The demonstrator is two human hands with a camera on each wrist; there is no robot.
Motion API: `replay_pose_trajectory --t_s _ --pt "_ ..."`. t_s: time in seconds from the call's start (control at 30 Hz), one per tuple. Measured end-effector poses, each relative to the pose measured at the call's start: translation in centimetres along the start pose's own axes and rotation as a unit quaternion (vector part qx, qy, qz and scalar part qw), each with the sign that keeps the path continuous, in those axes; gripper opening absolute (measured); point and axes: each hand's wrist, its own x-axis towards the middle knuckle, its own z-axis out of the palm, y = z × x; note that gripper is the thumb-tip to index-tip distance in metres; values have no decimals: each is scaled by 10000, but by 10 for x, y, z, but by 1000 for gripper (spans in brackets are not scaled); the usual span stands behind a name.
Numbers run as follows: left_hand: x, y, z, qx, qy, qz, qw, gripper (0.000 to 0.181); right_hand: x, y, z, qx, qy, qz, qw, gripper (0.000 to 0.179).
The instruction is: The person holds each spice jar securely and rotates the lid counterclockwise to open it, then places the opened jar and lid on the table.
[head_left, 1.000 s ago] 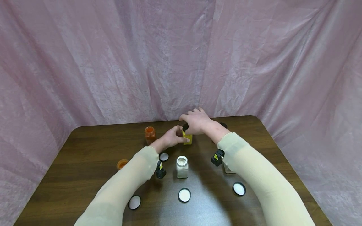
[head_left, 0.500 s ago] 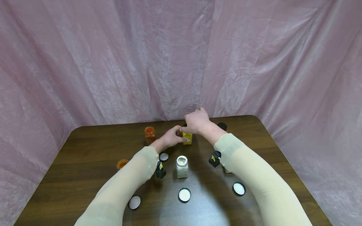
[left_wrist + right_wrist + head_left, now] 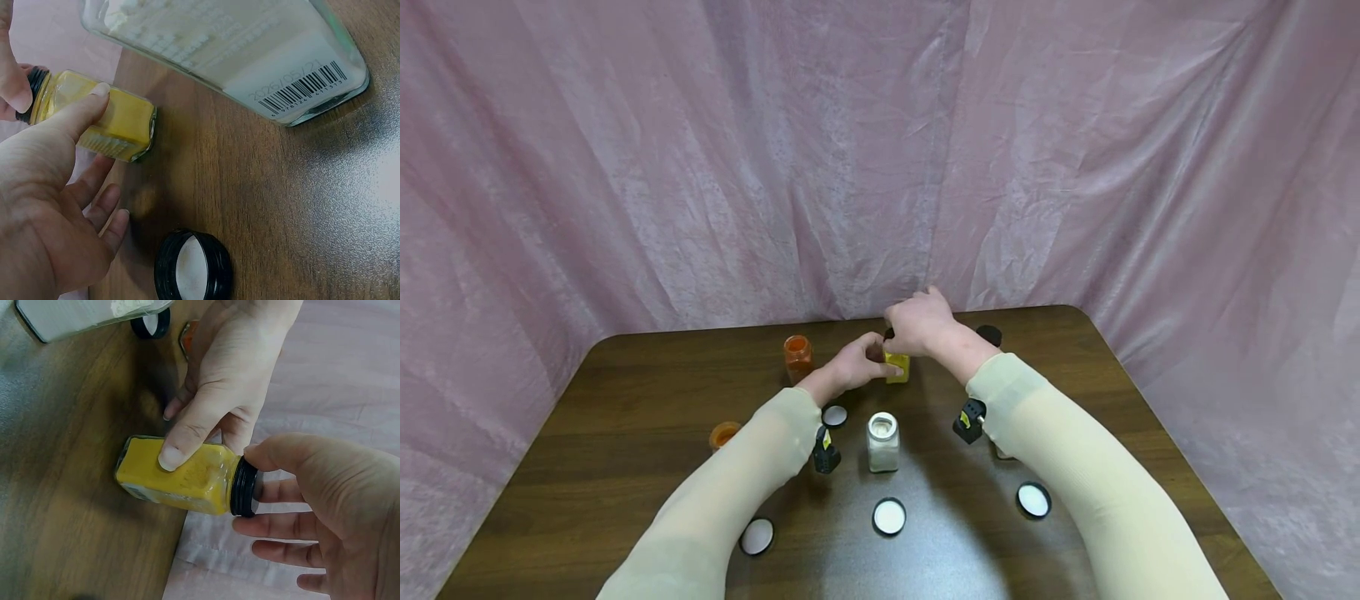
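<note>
A square glass jar of yellow powder (image 3: 165, 472) stands near the table's back edge. My left hand (image 3: 852, 365) holds its body between thumb and fingers; the other fingers spread loosely in the left wrist view. On the jar's mouth sits a black screw lid (image 3: 243, 487). My right hand (image 3: 919, 323) pinches that lid from above, thumb on one side and fingertips on the other. In front of both hands, a lidless jar of white powder (image 3: 883, 443) stands upright. Behind my left wrist is a lidless jar of orange-red powder (image 3: 798, 358).
Loose black lids lie white side up: the front-left lid (image 3: 756, 537), front-middle lid (image 3: 890, 517), right lid (image 3: 1034, 501) and one lid (image 3: 835, 417) by my left wrist. An orange jar (image 3: 724, 434) is partly behind my left sleeve. A black-topped thing (image 3: 990, 335) stands beyond my right forearm.
My right hand has turned on the lid and its spread fingers have drawn in; it shifted slightly between frames. The left hand and the yellow jar have stayed put.
</note>
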Motion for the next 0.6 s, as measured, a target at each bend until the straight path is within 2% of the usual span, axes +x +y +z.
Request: replay_pose_trajectory --t_s 0.2,0.33,0.47,0.6 --pt "-1 1 -1 -17 -57 -62 10000 45 -1 2 -2 24 -79 -165 9998 37" --pt "-1 1 -1 -39 -51 -80 9999 45 -3 4 -5 117 31 -250 9996 38" --pt "-2 2 0 -101 -8 -106 9999 44 -6 9 -9 439 249 -228 9985 36" --pt "-2 2 1 -159 56 -84 9998 43 -10 17 -14 985 547 -90 9936 35"
